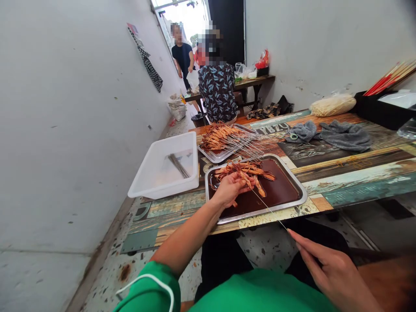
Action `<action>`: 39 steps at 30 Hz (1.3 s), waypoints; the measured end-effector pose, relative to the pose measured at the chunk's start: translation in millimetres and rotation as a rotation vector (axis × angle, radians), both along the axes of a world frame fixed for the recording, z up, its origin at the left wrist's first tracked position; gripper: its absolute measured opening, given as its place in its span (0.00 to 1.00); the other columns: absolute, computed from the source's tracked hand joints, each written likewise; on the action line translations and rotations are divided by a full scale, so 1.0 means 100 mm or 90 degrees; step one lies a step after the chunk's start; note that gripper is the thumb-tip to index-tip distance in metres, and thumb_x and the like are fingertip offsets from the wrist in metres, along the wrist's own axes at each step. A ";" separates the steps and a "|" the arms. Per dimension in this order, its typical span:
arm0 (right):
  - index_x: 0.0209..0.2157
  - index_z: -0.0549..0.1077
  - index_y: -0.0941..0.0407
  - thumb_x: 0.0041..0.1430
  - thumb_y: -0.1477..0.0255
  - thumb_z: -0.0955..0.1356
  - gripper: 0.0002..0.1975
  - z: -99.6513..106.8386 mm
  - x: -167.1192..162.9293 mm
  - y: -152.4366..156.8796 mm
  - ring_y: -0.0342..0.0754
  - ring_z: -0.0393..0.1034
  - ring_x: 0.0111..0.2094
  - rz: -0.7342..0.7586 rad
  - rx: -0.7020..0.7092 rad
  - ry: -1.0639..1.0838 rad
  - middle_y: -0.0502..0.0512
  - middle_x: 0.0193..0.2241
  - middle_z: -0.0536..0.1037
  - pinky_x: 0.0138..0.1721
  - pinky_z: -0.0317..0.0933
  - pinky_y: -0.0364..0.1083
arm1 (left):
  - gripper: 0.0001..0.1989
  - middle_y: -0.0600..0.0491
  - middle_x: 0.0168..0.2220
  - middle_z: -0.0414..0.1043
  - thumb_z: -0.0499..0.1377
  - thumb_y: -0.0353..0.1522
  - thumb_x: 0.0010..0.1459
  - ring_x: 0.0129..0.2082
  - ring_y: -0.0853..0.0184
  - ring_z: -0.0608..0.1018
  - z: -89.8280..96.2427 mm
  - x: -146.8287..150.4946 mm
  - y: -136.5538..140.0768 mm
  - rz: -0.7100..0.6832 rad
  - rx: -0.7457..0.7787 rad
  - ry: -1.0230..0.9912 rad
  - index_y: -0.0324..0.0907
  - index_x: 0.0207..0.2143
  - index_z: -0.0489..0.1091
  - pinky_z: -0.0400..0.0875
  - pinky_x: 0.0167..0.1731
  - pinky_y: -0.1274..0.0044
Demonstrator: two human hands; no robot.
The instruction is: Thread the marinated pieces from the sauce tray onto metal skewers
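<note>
My left hand (230, 189) is closed on a reddish-brown piece of food (248, 179) with thin strands, which looks like squid. It hangs over a metal tray (304, 195) of dark brown liquid, where more such pieces (266, 173) lie. My right hand (331, 265), in front of the table edge, pinches the near end of a thin metal skewer (271, 211). The skewer slants up to the piece in my left hand; how deep its tip goes is hidden. Behind the tray, a second metal tray (217, 157) bears a heap of skewered pieces (217, 138).
A white plastic tub (156, 173) with several bare skewers (178, 166) stands left. Grey cloths (346, 135), a bagged pale bundle (333, 104) and a black box (373, 113) of red-tipped sticks are on the right. One person (217, 93) sits beyond the table; others are near the doorway.
</note>
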State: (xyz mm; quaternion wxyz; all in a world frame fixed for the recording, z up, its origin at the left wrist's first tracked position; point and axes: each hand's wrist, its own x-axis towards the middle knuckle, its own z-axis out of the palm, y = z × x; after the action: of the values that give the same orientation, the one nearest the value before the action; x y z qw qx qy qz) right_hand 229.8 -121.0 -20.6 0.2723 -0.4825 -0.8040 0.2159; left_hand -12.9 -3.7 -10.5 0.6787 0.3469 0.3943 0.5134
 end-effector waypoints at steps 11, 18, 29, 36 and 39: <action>0.48 0.71 0.53 0.57 0.73 0.60 0.18 0.02 -0.01 0.00 0.49 0.73 0.41 -0.005 -0.011 0.020 0.52 0.43 0.75 0.42 0.68 0.45 | 0.09 0.48 0.31 0.74 0.61 0.25 0.46 0.37 0.61 0.77 0.04 -0.01 -0.01 0.017 -0.009 -0.021 0.35 0.31 0.65 0.67 0.45 0.62; 0.47 0.72 0.60 0.57 0.74 0.60 0.17 0.01 -0.06 0.00 0.47 0.73 0.40 -0.010 0.013 0.011 0.55 0.41 0.77 0.40 0.68 0.41 | 0.10 0.48 0.31 0.74 0.62 0.26 0.45 0.39 0.61 0.77 0.01 0.02 -0.02 0.027 0.018 -0.013 0.35 0.31 0.65 0.67 0.45 0.63; 0.46 0.73 0.56 0.57 0.73 0.60 0.17 -0.03 -0.13 -0.01 0.48 0.75 0.36 -0.034 0.002 0.063 0.54 0.40 0.78 0.37 0.70 0.43 | 0.10 0.48 0.32 0.74 0.63 0.28 0.45 0.37 0.62 0.77 -0.02 0.02 -0.01 0.057 0.038 -0.009 0.36 0.31 0.66 0.68 0.44 0.64; 0.49 0.71 0.57 0.58 0.69 0.59 0.19 -0.03 -0.15 -0.01 0.43 0.72 0.18 -0.037 -0.095 0.058 0.52 0.29 0.81 0.21 0.68 0.40 | 0.10 0.49 0.31 0.74 0.63 0.28 0.45 0.37 0.63 0.77 -0.01 0.04 -0.02 0.070 0.048 0.006 0.36 0.31 0.66 0.68 0.44 0.65; 0.48 0.72 0.55 0.57 0.69 0.60 0.18 -0.04 -0.14 0.03 0.46 0.75 0.29 -0.043 -0.111 0.079 0.52 0.36 0.80 0.29 0.69 0.41 | 0.11 0.49 0.30 0.74 0.63 0.29 0.44 0.38 0.62 0.77 -0.01 0.03 -0.02 0.070 0.053 0.014 0.36 0.31 0.66 0.69 0.44 0.65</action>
State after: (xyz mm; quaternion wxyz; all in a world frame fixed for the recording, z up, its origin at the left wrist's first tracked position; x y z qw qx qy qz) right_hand 215.8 -118.4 -24.4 0.2858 -0.5169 -0.7471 0.3050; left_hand -9.6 -5.5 -11.9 0.6301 0.3584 0.3986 0.5619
